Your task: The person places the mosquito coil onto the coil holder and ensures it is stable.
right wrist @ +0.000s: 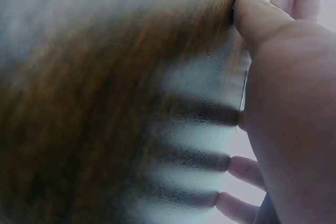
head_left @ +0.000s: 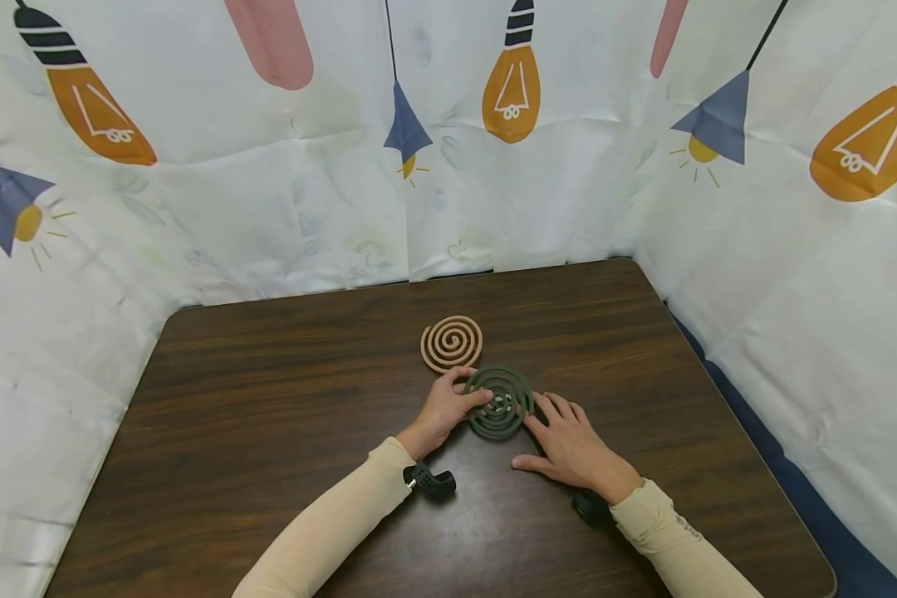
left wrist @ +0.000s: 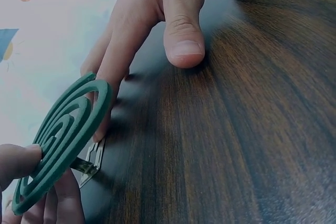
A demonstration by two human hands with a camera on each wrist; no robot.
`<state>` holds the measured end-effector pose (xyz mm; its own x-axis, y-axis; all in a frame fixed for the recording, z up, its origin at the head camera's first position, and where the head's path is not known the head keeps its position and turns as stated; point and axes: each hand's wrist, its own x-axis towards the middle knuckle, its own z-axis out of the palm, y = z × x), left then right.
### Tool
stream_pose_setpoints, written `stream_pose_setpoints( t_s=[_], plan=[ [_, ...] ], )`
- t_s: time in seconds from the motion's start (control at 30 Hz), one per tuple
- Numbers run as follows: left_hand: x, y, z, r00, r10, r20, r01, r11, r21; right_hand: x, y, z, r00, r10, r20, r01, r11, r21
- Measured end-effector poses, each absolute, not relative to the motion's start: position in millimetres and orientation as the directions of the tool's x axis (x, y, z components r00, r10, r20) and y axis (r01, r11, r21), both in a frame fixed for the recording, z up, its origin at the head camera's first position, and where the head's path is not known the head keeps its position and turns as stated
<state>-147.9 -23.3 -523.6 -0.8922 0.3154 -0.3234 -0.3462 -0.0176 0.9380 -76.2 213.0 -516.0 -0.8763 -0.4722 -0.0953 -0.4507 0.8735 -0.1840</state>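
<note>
My left hand (head_left: 439, 417) pinches a green mosquito coil (head_left: 519, 397) between thumb and fingers, holding it above the table. Beneath the coil's middle, in the left wrist view, a small metal coil stand (left wrist: 93, 162) has its upright piece reaching up to the coil's underside. My right hand (head_left: 577, 450) lies to the right with its fingers spread and fairly straight. One of its fingertips touches the stand's flat base, and others rest on the table in the right wrist view. The coil hides part of the stand from above.
A brown mosquito coil (head_left: 452, 342) lies flat on the dark wooden table (head_left: 284, 382), just beyond my left hand. White curtains (head_left: 329, 208) printed with lamps and bulbs surround the table's back and sides. Each wrist wears a black strap (head_left: 429, 480).
</note>
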Motion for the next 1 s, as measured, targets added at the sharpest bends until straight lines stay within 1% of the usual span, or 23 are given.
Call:
stream_pose_setpoints(
  t_s=[0.57,0.73,1.0],
  plan=[
    [-149.7,-24.6,-524.6,-0.884,0.344,-0.317,-0.361,-0.072,0.93,-75.4,212.9,-515.3,-0.878,-0.467,-0.106,-0.444,0.877,-0.181],
    [-149.9,-25.7,-524.5,-0.876,0.349,-0.332,-0.375,-0.062,0.925,-74.6,213.2,-515.9,-0.877,-0.469,-0.101,-0.447,0.875,-0.186],
    [-149.5,-25.4,-523.3,-0.88,0.342,-0.33,-0.366,-0.044,0.93,-74.7,213.7,-518.4,-0.88,-0.466,-0.092,-0.443,0.875,-0.194]
  ],
)
